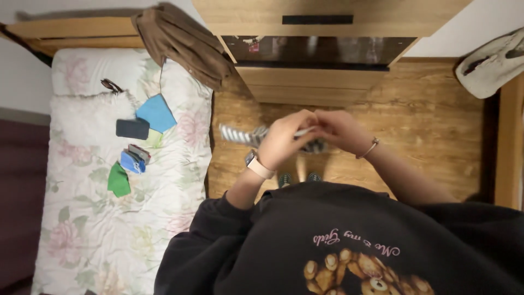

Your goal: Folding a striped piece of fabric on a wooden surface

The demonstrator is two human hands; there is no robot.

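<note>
Standing beside the bed, a person grips a striped grey-and-white cloth with left hand and right hand above the wooden floor, apparently mid-fold; small folded cloths already lie near the bed's head.

Left hand and right hand meet, fingers pinched.

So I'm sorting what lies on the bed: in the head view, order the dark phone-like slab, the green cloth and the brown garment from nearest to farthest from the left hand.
From the left hand:
1. Brown garment, draped over the bed's top corner, up and to the left.
2. Dark slab, on the bedspread by the blue cloth.
3. Green cloth, farthest left, lower on the bed.
</note>
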